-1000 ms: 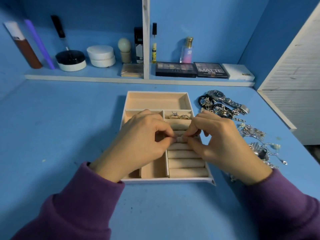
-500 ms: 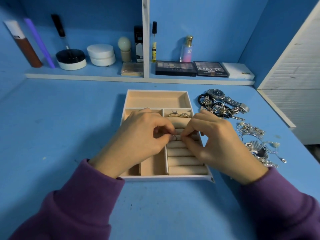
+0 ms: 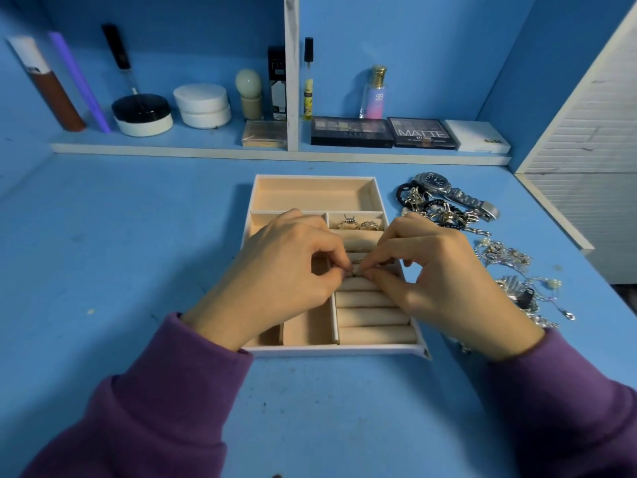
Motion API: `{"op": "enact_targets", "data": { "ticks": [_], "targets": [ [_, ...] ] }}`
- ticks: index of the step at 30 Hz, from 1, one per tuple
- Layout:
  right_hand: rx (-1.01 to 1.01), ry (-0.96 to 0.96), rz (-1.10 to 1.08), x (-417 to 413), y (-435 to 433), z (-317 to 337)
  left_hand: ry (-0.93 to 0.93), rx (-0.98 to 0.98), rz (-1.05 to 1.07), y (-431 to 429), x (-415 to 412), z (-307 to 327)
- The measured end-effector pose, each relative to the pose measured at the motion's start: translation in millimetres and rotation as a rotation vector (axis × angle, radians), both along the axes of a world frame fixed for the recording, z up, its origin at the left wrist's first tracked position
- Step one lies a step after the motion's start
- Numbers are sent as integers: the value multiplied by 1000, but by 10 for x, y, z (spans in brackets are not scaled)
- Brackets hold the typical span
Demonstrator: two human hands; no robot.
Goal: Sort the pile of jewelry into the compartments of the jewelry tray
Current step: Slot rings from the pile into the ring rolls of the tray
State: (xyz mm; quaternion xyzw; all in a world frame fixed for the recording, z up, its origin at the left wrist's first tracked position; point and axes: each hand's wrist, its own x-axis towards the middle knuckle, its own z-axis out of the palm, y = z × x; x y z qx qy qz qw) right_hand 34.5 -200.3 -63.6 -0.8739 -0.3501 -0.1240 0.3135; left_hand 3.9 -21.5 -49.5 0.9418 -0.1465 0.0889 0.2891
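Observation:
A beige jewelry tray (image 3: 312, 179) lies on the blue table, with a wide back compartment, small left compartments and a block of ring rolls (image 3: 374, 319) on the right. Two rings (image 3: 356, 224) sit in the top ring slot. My left hand (image 3: 279, 270) and my right hand (image 3: 437, 270) meet over the ring rolls, both pinching a small ring (image 3: 355, 269) at a slot between the rolls. The ring is mostly hidden by my fingertips. The jewelry pile (image 3: 499, 257) lies to the right of the tray.
A silver watch (image 3: 451, 193) and black bracelets (image 3: 434, 208) head the pile by the tray's back right corner. A shelf (image 3: 206, 151) at the back holds cosmetics jars, bottles and palettes. A white slatted panel (image 3: 586, 139) stands at the right.
Both hands stay pinched together over the ring rolls; the fingertips have shifted slightly toward the tray's back. Nothing else has moved.

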Motion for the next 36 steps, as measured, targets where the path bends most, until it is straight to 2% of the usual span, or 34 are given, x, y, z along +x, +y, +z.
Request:
{"op": "enact_targets", "data": {
  "ticks": [12,22,30,36],
  "targets": [
    [-20,-47,2,-9,4,-8,6,-28,-8,3,9,-8],
    [39,17,13,-26,-29,28,6,12,-11,14,13,-7],
    [238,110,-175,58,-393,161,-34,-64,28,-154,36,141],
    [212,133,-325,155,-788,127,-45,-15,-55,-617,146,174]
  ]
}}
